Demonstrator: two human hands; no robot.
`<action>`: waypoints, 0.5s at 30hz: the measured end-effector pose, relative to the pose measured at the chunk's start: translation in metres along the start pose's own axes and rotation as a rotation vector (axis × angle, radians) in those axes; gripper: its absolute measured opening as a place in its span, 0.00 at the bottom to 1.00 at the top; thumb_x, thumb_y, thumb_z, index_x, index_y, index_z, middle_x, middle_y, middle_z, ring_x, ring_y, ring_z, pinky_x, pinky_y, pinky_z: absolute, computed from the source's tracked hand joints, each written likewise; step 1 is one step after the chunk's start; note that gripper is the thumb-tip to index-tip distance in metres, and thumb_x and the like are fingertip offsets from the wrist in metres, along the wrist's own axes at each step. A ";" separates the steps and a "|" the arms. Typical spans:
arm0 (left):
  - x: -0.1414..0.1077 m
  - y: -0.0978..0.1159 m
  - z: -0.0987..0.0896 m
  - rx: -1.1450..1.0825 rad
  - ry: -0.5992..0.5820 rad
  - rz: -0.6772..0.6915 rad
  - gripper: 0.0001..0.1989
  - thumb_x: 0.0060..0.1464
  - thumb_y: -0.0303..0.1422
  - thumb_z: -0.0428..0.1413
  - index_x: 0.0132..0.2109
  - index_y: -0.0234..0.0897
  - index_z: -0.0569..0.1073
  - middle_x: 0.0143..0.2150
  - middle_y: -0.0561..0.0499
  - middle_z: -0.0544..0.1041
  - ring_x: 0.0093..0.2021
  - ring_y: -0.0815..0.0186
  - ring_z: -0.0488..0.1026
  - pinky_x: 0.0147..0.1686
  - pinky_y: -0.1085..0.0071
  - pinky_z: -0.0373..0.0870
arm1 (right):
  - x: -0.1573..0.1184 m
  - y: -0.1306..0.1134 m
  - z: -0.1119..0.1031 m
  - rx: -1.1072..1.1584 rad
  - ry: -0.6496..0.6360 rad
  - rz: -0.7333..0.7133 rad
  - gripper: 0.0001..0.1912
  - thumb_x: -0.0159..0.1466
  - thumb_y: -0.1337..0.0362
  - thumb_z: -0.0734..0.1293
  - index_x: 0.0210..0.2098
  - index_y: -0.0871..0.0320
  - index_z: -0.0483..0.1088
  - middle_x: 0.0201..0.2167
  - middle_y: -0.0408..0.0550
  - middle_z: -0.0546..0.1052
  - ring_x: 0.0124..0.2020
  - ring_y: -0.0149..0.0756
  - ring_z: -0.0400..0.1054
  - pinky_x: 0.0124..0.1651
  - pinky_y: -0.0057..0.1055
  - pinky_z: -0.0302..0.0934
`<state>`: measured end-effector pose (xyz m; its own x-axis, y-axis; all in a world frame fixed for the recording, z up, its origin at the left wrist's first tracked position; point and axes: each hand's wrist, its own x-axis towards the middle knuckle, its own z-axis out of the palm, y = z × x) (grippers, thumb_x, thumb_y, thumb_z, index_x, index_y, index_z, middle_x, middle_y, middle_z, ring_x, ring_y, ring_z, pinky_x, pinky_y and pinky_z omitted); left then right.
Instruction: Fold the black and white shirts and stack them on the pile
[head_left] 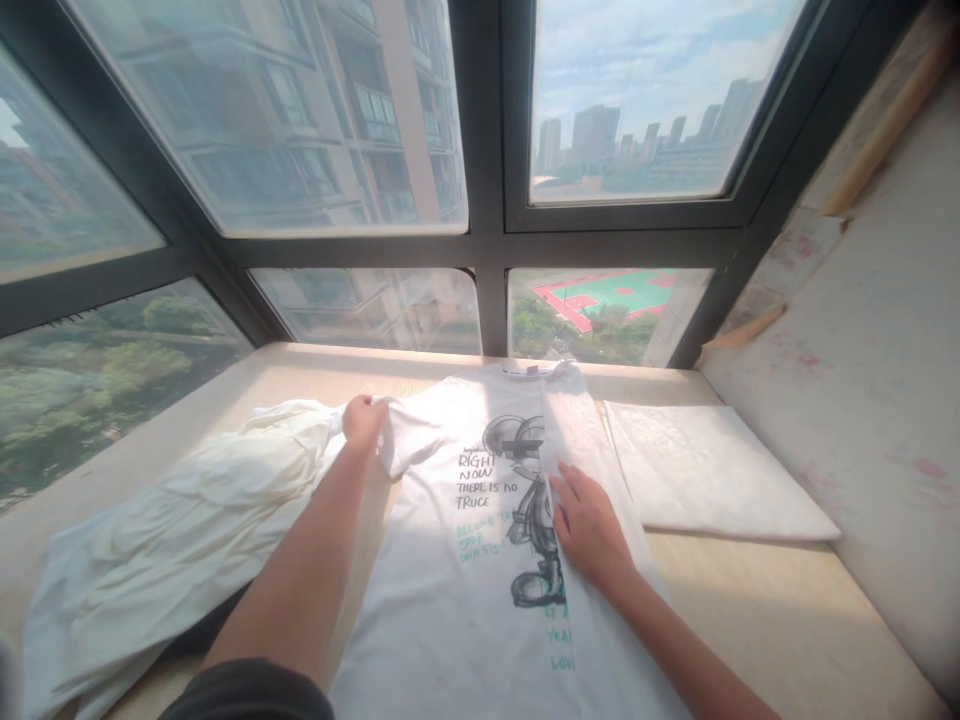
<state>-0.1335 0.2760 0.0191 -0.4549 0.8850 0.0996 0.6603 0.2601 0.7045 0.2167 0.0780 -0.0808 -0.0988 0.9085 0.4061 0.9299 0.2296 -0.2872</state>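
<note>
A white printed T-shirt (435, 590) lies on the window ledge, its collar toward the glass. Black lettering, green lettering and a dark cartoon figure cover its front. The shirt's right side is folded inward over part of the print. My left hand (364, 422) is closed on the end of the left sleeve, with its fingertips partly hidden. My right hand (589, 520) rests on the folded-over part, fingers stretched out and lying on the cloth near the fold's edge.
Crumpled white clothes (202, 520) are heaped on the left, with something dark beneath. A folded white cloth (720, 465) lies on the right. Dark window frames (491, 250) stand behind the ledge (757, 590). A papered wall (870, 420) with peeling edges bounds the right.
</note>
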 end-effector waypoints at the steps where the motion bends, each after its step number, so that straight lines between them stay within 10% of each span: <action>1: -0.003 0.009 0.000 0.019 0.018 0.047 0.12 0.62 0.36 0.54 0.48 0.34 0.72 0.45 0.45 0.76 0.47 0.58 0.73 0.47 0.60 0.70 | 0.000 0.000 -0.001 0.001 -0.005 0.003 0.21 0.65 0.67 0.58 0.56 0.59 0.69 0.63 0.55 0.67 0.63 0.49 0.60 0.63 0.48 0.58; 9: -0.062 0.060 0.030 0.088 -0.337 0.571 0.20 0.55 0.41 0.58 0.54 0.43 0.73 0.52 0.51 0.78 0.43 0.62 0.76 0.45 0.71 0.69 | 0.001 -0.001 -0.003 0.007 -0.027 0.011 0.22 0.65 0.67 0.58 0.56 0.58 0.70 0.63 0.55 0.67 0.64 0.49 0.59 0.64 0.49 0.56; 15: -0.063 0.020 0.025 0.262 -0.260 0.441 0.17 0.59 0.31 0.49 0.53 0.35 0.73 0.53 0.43 0.77 0.49 0.58 0.74 0.49 0.66 0.67 | 0.000 0.000 -0.003 0.003 -0.035 0.009 0.22 0.65 0.67 0.58 0.57 0.59 0.70 0.63 0.55 0.67 0.64 0.49 0.59 0.64 0.49 0.56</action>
<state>-0.0762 0.2350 0.0092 0.0367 0.9887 0.1455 0.8952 -0.0973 0.4350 0.2176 0.0771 -0.0777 -0.1026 0.9223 0.3726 0.9299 0.2219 -0.2932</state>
